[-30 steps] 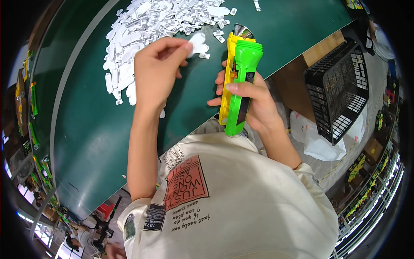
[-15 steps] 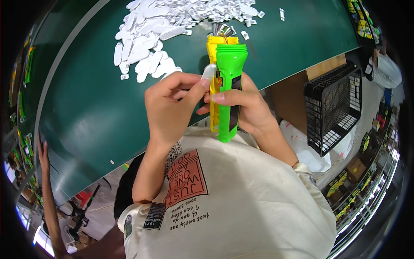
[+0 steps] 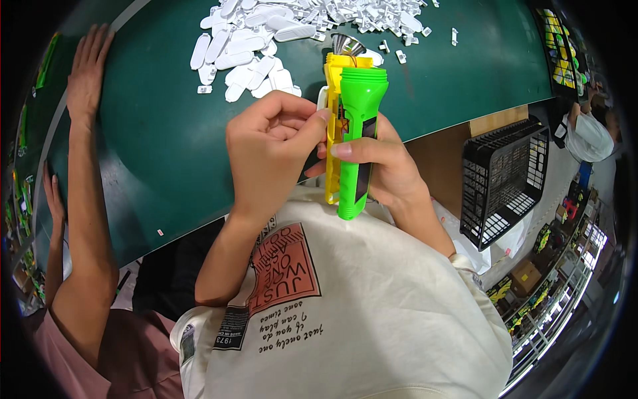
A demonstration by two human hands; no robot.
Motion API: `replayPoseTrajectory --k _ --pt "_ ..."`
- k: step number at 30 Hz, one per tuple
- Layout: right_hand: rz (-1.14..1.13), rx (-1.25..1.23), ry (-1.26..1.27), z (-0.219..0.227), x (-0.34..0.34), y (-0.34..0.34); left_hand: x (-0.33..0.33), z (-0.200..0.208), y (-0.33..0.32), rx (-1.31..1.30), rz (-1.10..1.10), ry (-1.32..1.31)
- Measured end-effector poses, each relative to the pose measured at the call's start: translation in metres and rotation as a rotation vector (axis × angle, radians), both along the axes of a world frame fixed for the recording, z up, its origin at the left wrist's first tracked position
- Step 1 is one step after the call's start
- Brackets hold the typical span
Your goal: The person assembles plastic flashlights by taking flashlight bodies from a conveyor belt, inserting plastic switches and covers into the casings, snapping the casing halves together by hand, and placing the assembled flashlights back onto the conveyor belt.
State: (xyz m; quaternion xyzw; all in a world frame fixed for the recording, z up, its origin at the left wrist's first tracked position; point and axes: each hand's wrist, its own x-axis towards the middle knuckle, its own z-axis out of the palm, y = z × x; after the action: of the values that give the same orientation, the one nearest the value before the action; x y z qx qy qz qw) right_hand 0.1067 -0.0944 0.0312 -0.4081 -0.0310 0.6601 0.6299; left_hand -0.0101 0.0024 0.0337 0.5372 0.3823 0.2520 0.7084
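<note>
My right hand [image 3: 393, 166] is wrapped round a flashlight casing in two parted halves, its thumb pressing on the green half [image 3: 363, 81]. Behind and to the left stands the yellow half [image 3: 333, 174], with a gap between them where some wires show. A silver cone-shaped reflector [image 3: 348, 44] sticks out at the far end. Close by on the left, my left hand [image 3: 269, 149] pinches a small white plastic piece [image 3: 322, 98] against the yellow half's outer side. Most of that piece is hidden by my fingers and the casing.
White plastic parts [image 3: 259, 46] lie heaped on the green table [image 3: 166, 153]. At left a co-worker's arm [image 3: 90, 179] rests on the tabletop. A black plastic crate [image 3: 505, 179] stands right of the table's edge, beside a cardboard box [image 3: 438, 166].
The white piece has gone from in front of the yellow half to its outer left side. At left, the co-worker's arm now reaches much farther over the table. My view has shifted slightly.
</note>
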Motion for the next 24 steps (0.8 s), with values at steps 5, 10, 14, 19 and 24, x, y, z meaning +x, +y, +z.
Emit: replayPoseTrajectory --k 5,10,14,19,24 --pt "0.018 0.007 -0.005 0.000 0.001 -0.002 -0.006 -0.001 0.006 -0.029 -0.073 -0.033" --pt "0.090 0.015 -0.051 -0.001 -0.002 0.002 -0.011 0.000 0.012 -0.096 -0.094 0.003" --pt "0.067 0.012 0.005 0.002 0.002 0.001 -0.010 -0.003 0.016 -0.227 -0.140 -0.054" --pt "0.092 0.034 0.006 -0.001 -0.001 0.005 -0.015 -0.003 0.019 -0.297 -0.154 -0.064" --pt "0.048 -0.022 0.054 -0.002 0.002 0.003 -0.010 -0.007 0.014 -0.270 -0.141 -0.047"
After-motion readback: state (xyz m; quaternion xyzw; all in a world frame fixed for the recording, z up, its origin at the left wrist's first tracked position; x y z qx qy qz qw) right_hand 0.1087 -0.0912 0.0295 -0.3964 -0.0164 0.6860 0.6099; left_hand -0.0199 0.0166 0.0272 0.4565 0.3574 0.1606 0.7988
